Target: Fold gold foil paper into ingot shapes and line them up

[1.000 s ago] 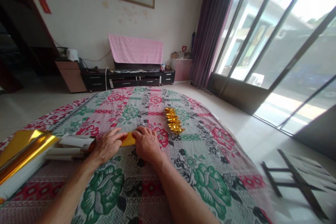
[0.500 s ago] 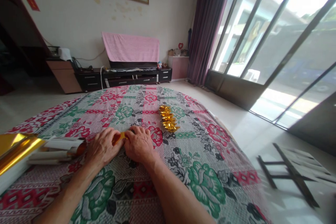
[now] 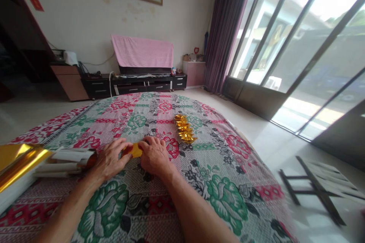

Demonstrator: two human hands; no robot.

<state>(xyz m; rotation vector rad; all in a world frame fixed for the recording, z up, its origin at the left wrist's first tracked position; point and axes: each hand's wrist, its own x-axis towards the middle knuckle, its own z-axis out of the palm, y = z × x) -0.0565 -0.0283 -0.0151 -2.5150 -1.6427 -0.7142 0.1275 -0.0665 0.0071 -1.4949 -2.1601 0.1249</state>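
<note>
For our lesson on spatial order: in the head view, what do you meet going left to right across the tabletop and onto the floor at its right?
Gold foil, pale bundle, left hand, small yellow piece, right hand, row of shiny gold shapes, dark-framed stand.

Noted near center-left of frame: left hand (image 3: pixel 111 159), bare, with lightly lined back and rounded, tapering fingers (image 3: pixel 119 143). Just right of that, toward frame center: right hand (image 3: pixel 155 155), also bare, broad across the back, with faint ridges and creases. Seen at lower left: left forearm (image 3: pixel 72 201), bare up to the cut-off at the bottom edge, slimmer at the wrist, wider lower down. Seen from bottom center rightward: right forearm (image 3: pixel 194 205), likewise bare to the bottom edge, smooth in outline, thickening downward. Finer detail blurred.
</note>
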